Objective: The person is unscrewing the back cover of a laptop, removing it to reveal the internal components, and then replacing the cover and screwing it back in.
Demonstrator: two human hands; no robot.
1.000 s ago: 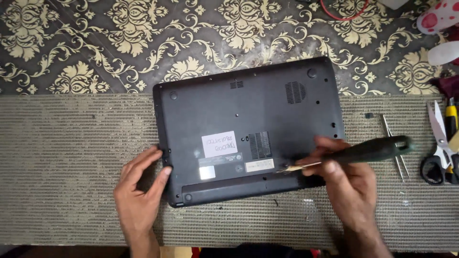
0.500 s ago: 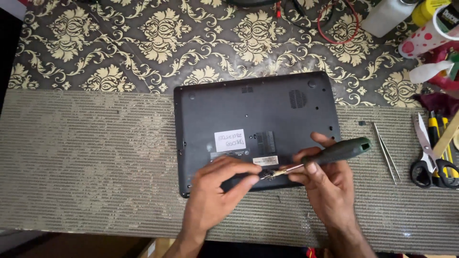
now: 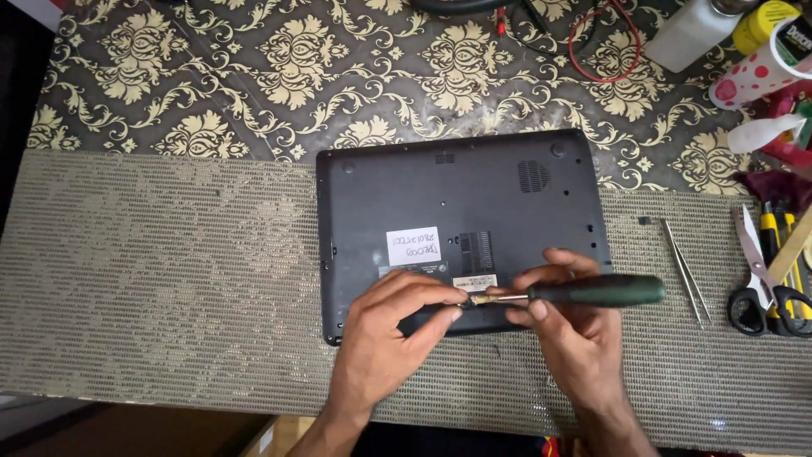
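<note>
Workbench covered with a woven mat (image 3: 152, 279) in front and a patterned damask cloth (image 3: 211, 76) behind. Laptop (image 3: 461, 224) lies bottom-up, straddling both, near centre. Change since a second ago: left hand (image 3: 393, 334) has left the laptop's left edge, where it was steadying the case, and now sits at the front edge with thumb and forefinger pinched at the screwdriver (image 3: 584, 292) tip, apparently around a small screw; too small to confirm. Right hand (image 3: 575, 334) grips the dark green handle, shaft near horizontal, as before. Judgement: a screw is being taken off or seated on the tip. Tweezers (image 3: 685, 267) and scissors (image 3: 757, 279) lie untouched at right.
</note>
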